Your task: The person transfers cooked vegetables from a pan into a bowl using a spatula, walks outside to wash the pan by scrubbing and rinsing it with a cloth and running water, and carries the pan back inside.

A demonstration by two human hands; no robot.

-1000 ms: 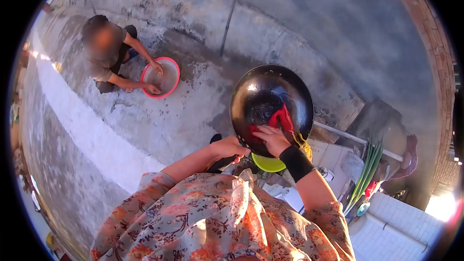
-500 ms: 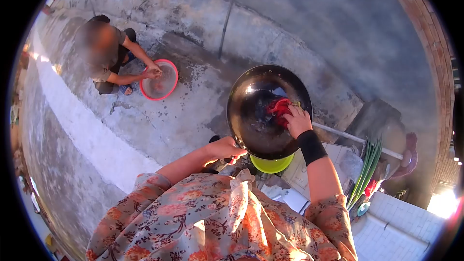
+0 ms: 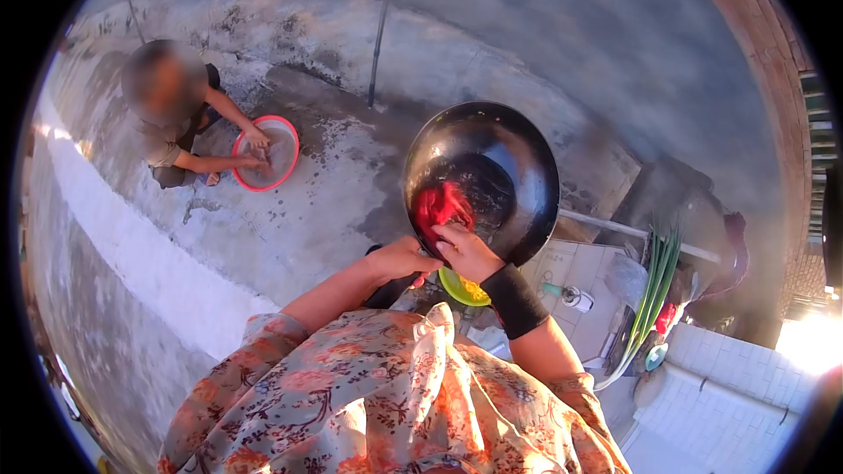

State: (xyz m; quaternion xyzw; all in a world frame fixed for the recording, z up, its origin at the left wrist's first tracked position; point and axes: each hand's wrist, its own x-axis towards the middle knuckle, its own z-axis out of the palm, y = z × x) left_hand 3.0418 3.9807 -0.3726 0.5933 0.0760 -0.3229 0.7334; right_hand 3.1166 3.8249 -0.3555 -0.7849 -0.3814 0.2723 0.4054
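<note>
Apparently mid-wipe, L hand (image 3: 402,261) grips wok (image 3: 524,177) at near rim, R hand (image 3: 468,252) holds cloth (image 3: 443,204) at near-left wall; base (image 3: 488,186) looks wet, remaining amt. unclear.

The garment (image 3: 316,404), lower centre of the frame, is loose and pale beige-grey, printed with orange-red blossoms and dark branching sprigs. A gathered strip of cloth (image 3: 433,342) runs down its front. The sleeves (image 3: 270,342) carry matching print. A wide, plain black wristband (image 3: 515,300) encircles the right hand's (image 3: 471,254) wrist.
</note>
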